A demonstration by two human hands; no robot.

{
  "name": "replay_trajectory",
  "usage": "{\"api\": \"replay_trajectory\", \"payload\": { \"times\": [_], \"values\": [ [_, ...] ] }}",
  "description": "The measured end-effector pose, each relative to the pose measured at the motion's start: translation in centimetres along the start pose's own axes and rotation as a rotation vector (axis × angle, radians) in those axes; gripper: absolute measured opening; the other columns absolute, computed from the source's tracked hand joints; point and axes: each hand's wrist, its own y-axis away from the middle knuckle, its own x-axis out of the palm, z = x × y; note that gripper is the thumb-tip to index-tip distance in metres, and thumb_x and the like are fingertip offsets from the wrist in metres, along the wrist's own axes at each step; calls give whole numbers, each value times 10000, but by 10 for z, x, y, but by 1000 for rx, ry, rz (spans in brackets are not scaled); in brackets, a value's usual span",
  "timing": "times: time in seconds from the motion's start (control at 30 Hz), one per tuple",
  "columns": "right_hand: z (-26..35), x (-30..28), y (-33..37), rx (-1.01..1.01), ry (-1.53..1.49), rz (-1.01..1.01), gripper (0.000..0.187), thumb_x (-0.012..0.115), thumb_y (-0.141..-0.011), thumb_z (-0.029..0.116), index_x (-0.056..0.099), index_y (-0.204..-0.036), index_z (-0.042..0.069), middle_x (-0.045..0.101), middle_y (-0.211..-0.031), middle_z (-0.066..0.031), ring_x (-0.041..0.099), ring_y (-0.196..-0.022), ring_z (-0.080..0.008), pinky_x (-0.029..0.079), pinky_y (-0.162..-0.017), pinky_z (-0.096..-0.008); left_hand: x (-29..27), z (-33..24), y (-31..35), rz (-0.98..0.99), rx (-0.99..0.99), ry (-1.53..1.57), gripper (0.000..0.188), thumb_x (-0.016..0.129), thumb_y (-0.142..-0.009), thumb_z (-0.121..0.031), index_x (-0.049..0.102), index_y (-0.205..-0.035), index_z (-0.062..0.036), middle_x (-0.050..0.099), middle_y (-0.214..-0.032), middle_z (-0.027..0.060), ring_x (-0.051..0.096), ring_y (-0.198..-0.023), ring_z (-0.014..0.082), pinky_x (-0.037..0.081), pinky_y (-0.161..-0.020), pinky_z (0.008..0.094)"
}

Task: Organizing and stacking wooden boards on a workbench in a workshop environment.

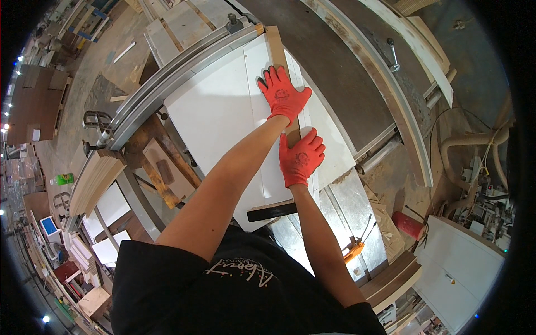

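I wear red work gloves on both hands. My left hand lies palm down with its fingers spread, over a narrow brown wooden strip and the white panel beside it. Closer to me, my right hand rests lower along the same strip, thumb apart from the fingers. The strip shows between that thumb and the fingers; both palms hide parts of it. Several white boards lie side by side under my hands. A dark-faced block sits at their near end.
A metal fence with clamps runs along the left. A dark machine table spans the far right. An orange-handled tool lies on the metal table near my right forearm. A red cylinder and stacked boards stand right.
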Motion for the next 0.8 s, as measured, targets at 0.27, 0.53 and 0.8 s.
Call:
{"api": "replay_trajectory", "payload": {
  "times": [0.27, 0.53, 0.8],
  "values": [
    [3, -1, -3, 2, 1, 5, 879, 756, -803, 568, 445, -1383, -14, 546, -1155, -158, 536, -1051, -349, 431, -890, -486, -4, -1, -4, 41, -13, -8, 1018, 770, -726, -535, 364, -1494, -3, 353, -1565, 231, 269, -1486, 398, 99, -1226, 587],
    [6, 0, -4, 15, -15, -2, 806, 769, -793, 563, 474, -1321, 30, 547, -1141, -143, 530, -1066, -352, 426, -897, -491, -1, 2, -6, 21, -10, -22, 1022, 771, -721, -542, 368, -1493, -6, 357, -1561, 231, 268, -1485, 407, 101, -1223, 595],
    [9, 0, -6, -6, 13, -2, 861, 766, -793, 556, 447, -1365, -2, 540, -1135, -150, 539, -1034, -347, 432, -871, -483, -1, 5, -10, 21, -13, -4, 1019, 776, -709, -533, 372, -1483, -8, 358, -1559, 233, 272, -1482, 409, 97, -1221, 599]
  ]
}}
